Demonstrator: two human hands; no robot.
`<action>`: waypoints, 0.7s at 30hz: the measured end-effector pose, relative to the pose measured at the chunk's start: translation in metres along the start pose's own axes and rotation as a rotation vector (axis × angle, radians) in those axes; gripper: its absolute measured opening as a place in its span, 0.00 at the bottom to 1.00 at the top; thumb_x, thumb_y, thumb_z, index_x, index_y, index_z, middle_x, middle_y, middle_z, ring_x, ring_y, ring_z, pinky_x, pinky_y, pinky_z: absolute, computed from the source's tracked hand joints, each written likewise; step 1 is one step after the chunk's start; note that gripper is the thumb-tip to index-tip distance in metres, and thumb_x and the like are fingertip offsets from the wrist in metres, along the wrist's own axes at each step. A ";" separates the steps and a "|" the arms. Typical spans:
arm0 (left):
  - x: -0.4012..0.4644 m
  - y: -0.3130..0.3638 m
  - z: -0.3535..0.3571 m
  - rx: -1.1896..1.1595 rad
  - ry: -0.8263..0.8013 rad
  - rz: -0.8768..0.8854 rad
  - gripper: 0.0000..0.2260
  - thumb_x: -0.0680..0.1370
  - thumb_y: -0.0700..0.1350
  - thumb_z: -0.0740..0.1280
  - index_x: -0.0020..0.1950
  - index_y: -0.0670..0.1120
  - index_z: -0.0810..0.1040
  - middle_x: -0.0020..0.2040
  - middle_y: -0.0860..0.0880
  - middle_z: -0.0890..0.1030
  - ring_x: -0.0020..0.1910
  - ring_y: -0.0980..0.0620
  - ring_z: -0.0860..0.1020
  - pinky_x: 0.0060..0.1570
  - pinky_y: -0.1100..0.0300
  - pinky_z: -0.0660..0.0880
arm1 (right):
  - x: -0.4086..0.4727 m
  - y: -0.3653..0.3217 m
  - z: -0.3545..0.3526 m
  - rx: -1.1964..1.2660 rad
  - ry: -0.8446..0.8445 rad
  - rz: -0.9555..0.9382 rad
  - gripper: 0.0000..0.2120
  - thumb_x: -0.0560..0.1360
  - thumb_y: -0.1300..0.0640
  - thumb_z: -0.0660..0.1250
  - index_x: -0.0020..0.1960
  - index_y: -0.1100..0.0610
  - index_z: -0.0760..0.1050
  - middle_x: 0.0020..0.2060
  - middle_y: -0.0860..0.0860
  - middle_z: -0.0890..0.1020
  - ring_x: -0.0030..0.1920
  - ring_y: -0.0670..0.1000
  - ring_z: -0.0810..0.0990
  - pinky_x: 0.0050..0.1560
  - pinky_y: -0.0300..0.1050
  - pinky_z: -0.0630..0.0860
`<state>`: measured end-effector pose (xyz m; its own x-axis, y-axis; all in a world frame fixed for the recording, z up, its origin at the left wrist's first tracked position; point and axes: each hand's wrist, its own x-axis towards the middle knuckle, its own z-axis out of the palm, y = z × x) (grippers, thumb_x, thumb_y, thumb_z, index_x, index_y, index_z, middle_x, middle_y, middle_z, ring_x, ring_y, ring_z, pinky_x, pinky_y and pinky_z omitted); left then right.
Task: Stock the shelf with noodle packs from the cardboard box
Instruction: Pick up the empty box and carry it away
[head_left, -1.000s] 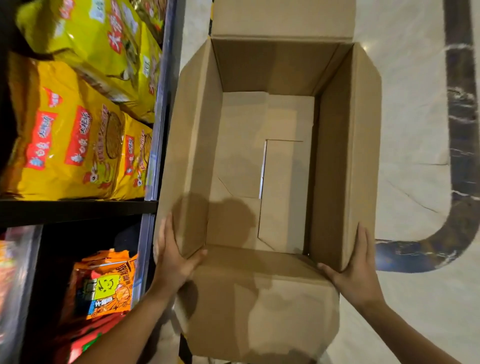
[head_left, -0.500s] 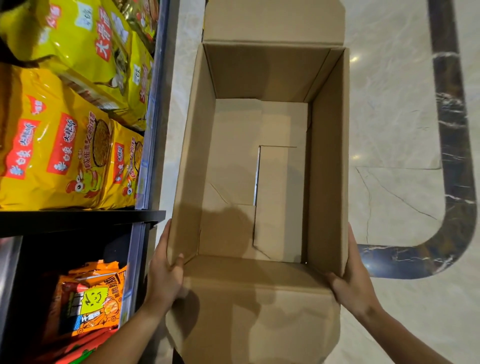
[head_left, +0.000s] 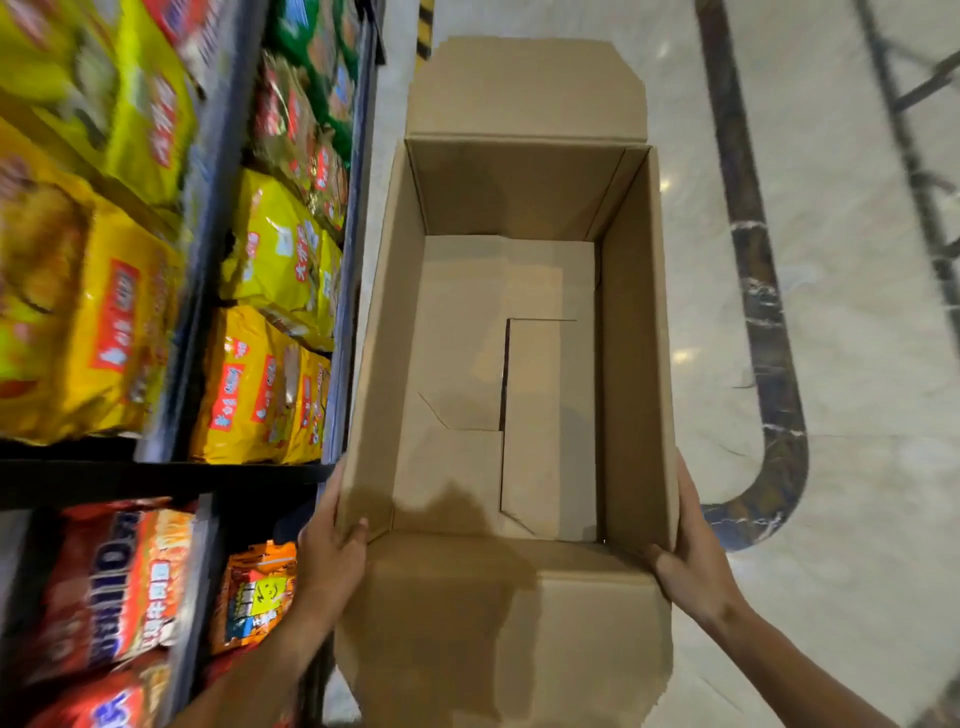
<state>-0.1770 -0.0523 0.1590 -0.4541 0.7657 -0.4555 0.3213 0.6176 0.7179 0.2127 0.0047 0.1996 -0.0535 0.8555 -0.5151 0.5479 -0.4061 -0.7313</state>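
Brown cardboard box (head_left: 519, 364) sits between the two hands, its flaps open and only its bare bottom showing inside; the left hand (head_left: 330, 551) grips the near left corner — thumb hooked over the rim, fingers flat on the outer wall; the right hand (head_left: 691, 556) clasps the near right corner likewise; yellow noodle packs (head_left: 260, 384) fill the shelf (head_left: 156, 475) just beyond the left hand.

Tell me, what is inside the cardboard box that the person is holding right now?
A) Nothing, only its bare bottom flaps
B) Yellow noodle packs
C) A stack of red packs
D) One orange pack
A: the cardboard box shows only its bare folded bottom flaps, with no packs inside.
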 end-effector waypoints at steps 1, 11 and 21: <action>-0.009 0.028 -0.014 -0.007 -0.001 0.025 0.37 0.74 0.29 0.66 0.76 0.60 0.65 0.65 0.55 0.77 0.64 0.52 0.76 0.64 0.59 0.72 | -0.012 -0.023 -0.015 0.000 0.013 -0.011 0.54 0.71 0.75 0.66 0.79 0.36 0.43 0.78 0.37 0.57 0.76 0.45 0.60 0.75 0.53 0.64; -0.100 0.278 -0.155 -0.135 -0.031 0.242 0.40 0.71 0.24 0.63 0.74 0.60 0.68 0.67 0.57 0.77 0.66 0.52 0.76 0.66 0.54 0.73 | -0.161 -0.250 -0.161 0.106 0.145 -0.173 0.49 0.66 0.54 0.67 0.80 0.40 0.45 0.71 0.29 0.61 0.70 0.41 0.69 0.66 0.46 0.73; -0.181 0.451 -0.218 -0.198 -0.052 0.381 0.36 0.71 0.26 0.64 0.76 0.52 0.67 0.66 0.53 0.76 0.63 0.52 0.77 0.64 0.57 0.72 | -0.281 -0.376 -0.287 0.019 0.356 -0.220 0.49 0.70 0.70 0.67 0.81 0.44 0.47 0.73 0.48 0.68 0.65 0.49 0.71 0.59 0.42 0.70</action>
<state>-0.1309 0.0485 0.6804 -0.2901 0.9434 -0.1608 0.2897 0.2467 0.9248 0.2612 0.0095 0.7476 0.1262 0.9788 -0.1614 0.5401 -0.2043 -0.8164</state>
